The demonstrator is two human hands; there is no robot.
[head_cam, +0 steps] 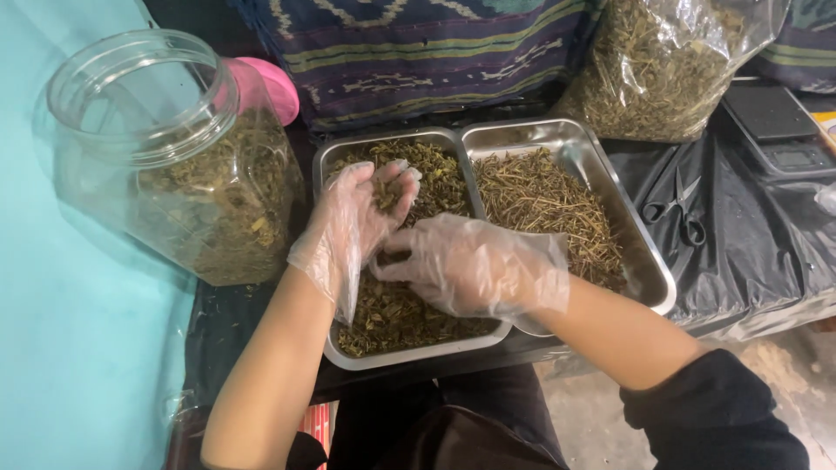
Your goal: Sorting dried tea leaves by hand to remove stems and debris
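Then, left hand (361, 218): raised palm-up, cupped around dried herbs (392, 313) over the steel tray (409, 355).
Right hand (475, 265): palm-down, fingers loosely spread, touching herbs.

Clear plastic bag (662, 65) of dried herbs behind right steel tray (649, 261); clear plastic jar (174, 157), pink lid (270, 87), left of that tray; dark scale display (788, 157) right of it

A small herb-packing workspace: steel trays (646, 261) of dried herbs, a bulk bag (662, 65), scale (779, 130) and scissors (675, 209).
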